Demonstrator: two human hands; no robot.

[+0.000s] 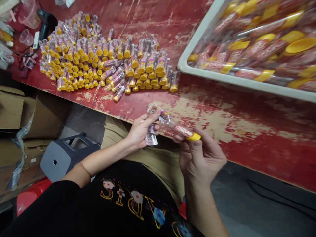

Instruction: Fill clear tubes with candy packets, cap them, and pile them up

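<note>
My right hand point(201, 154) pinches a clear plastic tube point(181, 128) by its yellow-capped end. A red and white label shows on the tube, which tilts up and left toward my other hand. My left hand point(142, 131) is closed on small clear wrapped packets with purple print point(151, 138); one packet end meets the tube's far end, and whether it is inside the mouth I cannot tell. Both hands are over the table's front edge, above my lap. Beyond them lies a big stack of filled tubes with yellow caps point(150, 62).
A white bin point(184, 65) of yellow-capped tubes stands at the right on the worn red table point(247, 121). A dark handheld scanner point(44, 24) and plastic cups point(26, 38) sit at the back left. Cardboard boxes point(14, 108) and a grey stool-like object point(59, 161) are at left below.
</note>
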